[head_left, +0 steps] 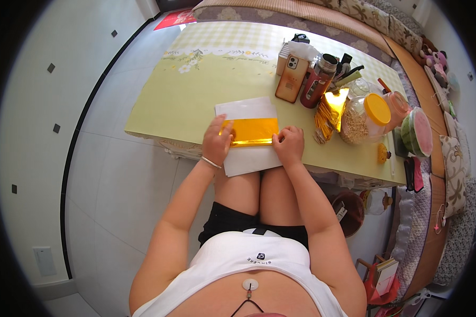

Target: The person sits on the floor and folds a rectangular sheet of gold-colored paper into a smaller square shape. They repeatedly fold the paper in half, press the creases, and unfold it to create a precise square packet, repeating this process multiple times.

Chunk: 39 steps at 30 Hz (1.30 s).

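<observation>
A shiny gold foil sheet [251, 130], with a fold or crease along its near edge, lies across white paper [247, 107] at the table's near edge. The white paper reaches over that edge above my thighs. My left hand [217, 141] is at the foil's left end, its fingers apart and partly over it, slightly blurred. At the foil's right end my right hand [290, 145] is closed, fingers curled and pinching the foil's corner. What lies under the right fingers is hidden.
On the table [158, 100] stand a phone [293, 78], a dark red flask [317, 84], a stack of gold foil pieces [330, 112], a yellow-lidded jar [356, 124] and a watermelon-patterned round thing [418, 132]. A bin [349, 211] stands below on the right.
</observation>
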### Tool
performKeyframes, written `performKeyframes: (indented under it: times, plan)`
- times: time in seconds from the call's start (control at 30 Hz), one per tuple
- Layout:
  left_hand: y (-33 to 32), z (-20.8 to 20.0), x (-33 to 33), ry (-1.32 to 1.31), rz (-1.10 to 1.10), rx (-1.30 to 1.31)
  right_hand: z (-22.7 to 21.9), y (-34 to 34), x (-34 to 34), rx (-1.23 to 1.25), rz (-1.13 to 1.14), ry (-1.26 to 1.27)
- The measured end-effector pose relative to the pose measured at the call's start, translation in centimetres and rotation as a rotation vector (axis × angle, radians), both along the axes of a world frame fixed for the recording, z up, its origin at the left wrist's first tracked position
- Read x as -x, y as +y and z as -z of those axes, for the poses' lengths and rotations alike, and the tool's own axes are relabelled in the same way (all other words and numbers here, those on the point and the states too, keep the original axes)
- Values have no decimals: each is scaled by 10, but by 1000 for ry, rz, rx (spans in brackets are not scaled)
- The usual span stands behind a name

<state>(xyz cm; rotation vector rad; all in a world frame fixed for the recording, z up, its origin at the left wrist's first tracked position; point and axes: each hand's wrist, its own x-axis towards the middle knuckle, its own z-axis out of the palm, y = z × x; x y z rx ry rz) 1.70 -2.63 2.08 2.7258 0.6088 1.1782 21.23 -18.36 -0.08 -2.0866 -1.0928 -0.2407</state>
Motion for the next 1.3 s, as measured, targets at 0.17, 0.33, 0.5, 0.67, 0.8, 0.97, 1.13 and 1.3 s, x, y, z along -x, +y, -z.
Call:
performKeyframes:
  times: [0.17,0.33,0.5,0.67,0.8,0.97,1.13,1.3]
  plan:
    - [18,13,3,359,294,31,-8,4,9,73,2,-290]
    - [-7,-2,15,640,333,-83,19,8,49,355,-426,-256]
    - [12,12,53,749,211,-19,2,-28,45,404,-408,-234]
    - [59,9,53,418,37,113,-5,-41,15,242,-273,-226]
    - [57,-9,12,363,32,253,-26,-11,20,-29,-258,606]
    - [78,-21,-16,679,-133,781,-13,14,14,-136,-178,1153]
    - [78,-1,-10,448,-143,812,-5,18,4,-162,-150,1255]
    - [73,16,-3,88,5,1065,-4,16,2,-189,-186,1298]
